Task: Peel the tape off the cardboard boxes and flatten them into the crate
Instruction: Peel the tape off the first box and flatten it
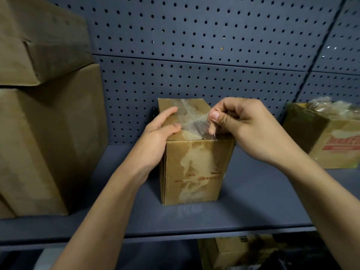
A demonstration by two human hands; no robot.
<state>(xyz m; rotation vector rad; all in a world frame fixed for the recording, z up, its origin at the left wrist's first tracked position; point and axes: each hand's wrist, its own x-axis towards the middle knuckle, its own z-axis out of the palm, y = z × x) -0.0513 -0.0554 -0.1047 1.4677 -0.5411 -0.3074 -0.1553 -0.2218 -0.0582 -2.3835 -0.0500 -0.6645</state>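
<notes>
Tape (194, 123), pinched by my right hand (249, 125) fingers (214, 116), stands half off the cardboard box (194, 168); left hand (161, 131) grips its top; red print unreadable.

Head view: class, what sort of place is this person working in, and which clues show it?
Probably a stockroom or shop storage bay: a metal shelf backed by perforated panels, with big cardboard boxes stacked at its left.

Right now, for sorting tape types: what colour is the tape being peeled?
Clear, see-through tape, pinched by the right hand; head view.
</notes>
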